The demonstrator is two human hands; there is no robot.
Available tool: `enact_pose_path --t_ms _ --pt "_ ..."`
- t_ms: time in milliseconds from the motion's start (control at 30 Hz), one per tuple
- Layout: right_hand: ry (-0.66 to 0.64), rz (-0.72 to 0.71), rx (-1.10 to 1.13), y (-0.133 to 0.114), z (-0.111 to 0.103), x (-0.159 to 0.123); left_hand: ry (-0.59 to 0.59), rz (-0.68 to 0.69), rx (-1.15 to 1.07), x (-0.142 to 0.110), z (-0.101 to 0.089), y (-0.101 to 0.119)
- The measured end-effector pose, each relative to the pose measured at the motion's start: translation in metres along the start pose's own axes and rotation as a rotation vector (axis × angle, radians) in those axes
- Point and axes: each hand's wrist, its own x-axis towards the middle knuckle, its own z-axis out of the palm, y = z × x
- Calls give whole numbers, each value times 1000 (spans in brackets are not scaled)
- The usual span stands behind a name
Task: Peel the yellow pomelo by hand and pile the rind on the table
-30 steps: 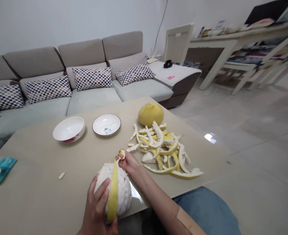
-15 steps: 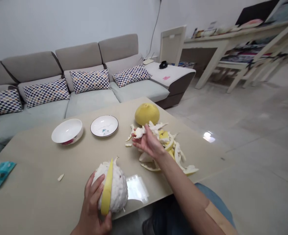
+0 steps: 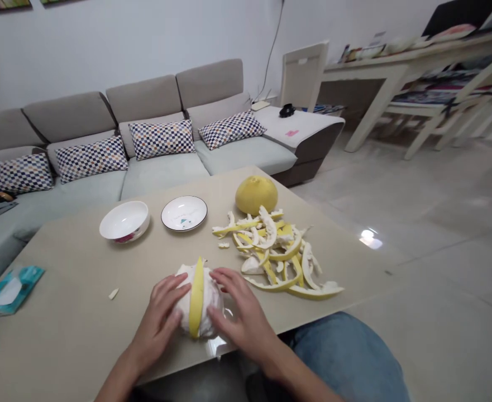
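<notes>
A mostly peeled pomelo (image 3: 211,298), white with pith, sits near the table's front edge. One strip of yellow rind (image 3: 196,301) still runs down its middle. My left hand (image 3: 162,312) curves around its left side, fingers on the pith. From the right, my right hand (image 3: 239,307) cups the same fruit with fingertips on top and thumb lower down. Right of the hands lies a heap of peel strips (image 3: 287,285), yellow outside and white inside. Behind the heap stands a whole unpeeled pomelo (image 3: 256,194).
On the table (image 3: 82,329) are a white bowl (image 3: 124,220), a dark-rimmed plate (image 3: 184,213), a blue tissue pack (image 3: 23,285) and a small pith scrap (image 3: 113,293). A sofa (image 3: 157,167) with checked cushions stands beyond, tiled floor (image 3: 430,290) to the right.
My right hand has let go of a peel piece at the heap and come back to the pomelo's right side. The pomelo now sits slightly farther from me, upright between both hands.
</notes>
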Motion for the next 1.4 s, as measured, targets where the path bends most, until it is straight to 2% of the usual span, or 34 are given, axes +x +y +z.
enact_pose_path --t_ms 67,133,233,333,467,600,800,967,1167,1300,1400 --pt "-19 -186 -166 1 9 -15 30 -15 -2 10 -6 -9" --pt "-44 -286 -308 6 17 -21 62 -48 5 20 -6 -15" --pt "-32 -306 -439 12 20 -14 116 -132 30 36 3 -16" --pt "-27 -318 -511 14 10 3 176 -192 27 52 15 -11" --pt "-56 -363 -643 11 -5 17 213 -203 -56 63 28 -3" --pt "-103 -382 -791 10 -6 24 223 -200 -118 66 34 -1" --pt "-21 -468 -825 22 -3 30 250 -169 -139 74 38 1" --pt "-2 -437 -768 27 -11 37 293 -160 -118 81 42 6" --pt "-18 -334 -683 32 -20 45 324 -127 -100 85 45 8" --pt "-73 -231 -642 33 -28 48 303 -89 -72 84 44 9" --pt "-151 -178 -598 25 -35 51 293 -153 -23 76 46 14"
